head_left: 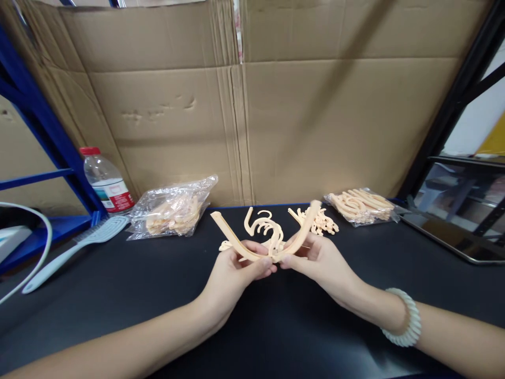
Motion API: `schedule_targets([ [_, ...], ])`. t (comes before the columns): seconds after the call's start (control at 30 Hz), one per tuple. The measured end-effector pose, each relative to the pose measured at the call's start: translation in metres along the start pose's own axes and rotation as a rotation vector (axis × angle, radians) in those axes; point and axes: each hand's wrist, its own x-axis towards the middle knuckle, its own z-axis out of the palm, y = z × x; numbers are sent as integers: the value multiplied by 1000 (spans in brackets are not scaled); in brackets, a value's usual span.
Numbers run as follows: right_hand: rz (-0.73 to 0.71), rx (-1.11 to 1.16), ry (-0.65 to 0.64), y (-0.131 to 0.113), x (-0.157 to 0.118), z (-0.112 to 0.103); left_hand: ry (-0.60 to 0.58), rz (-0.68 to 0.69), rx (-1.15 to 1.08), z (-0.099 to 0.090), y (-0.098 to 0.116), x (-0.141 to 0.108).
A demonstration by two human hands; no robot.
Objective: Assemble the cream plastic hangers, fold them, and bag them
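Note:
In front of me, two beige curved strips meet in a wide U between my hands; whether they are joined at the bottom I cannot tell. My left hand (240,266) pinches the left curved strip (228,230) near its lower end, thumb in front. The right curved strip (310,220) is gripped the same way by my right hand (315,258), and the fingertips of both hands almost touch at the middle. Just behind the hands lie several thin curved beige pieces (263,223), partly hidden by the fingers. A pile of small beige pieces (325,223) sits behind my right hand.
Toward the back left stand a clear bag of beige pieces (173,210) and a red-capped bottle (104,181). A pale hairbrush (74,252) lies at the left. Another bag (361,205) and a dark glossy tablet-like panel (445,231) are at the right. Cardboard (335,116) walls the back.

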Motion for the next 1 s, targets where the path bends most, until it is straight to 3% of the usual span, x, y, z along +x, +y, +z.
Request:
schedule_targets([
  [0.2,-74,-92,-58,-14,20,-40,62,54,-85,-22,16,15],
  [0.47,-161,-613,-159,-35,38,-89,49,-28,-43,-66,41,51],
  [0.57,-213,-775,-238,-37,41,-101,-41,19,173,-80,46,57],
  [0.77,-239,-977,-413,-42,40,-107,-321,278,986,-90,54,56],
  [0.9,-193,-1013,-530,-45,36,-102,-483,484,1211,-86,58,53],
  [1.0,-125,-1024,-626,-45,34,-99,-594,474,1284,-83,57,50],
])
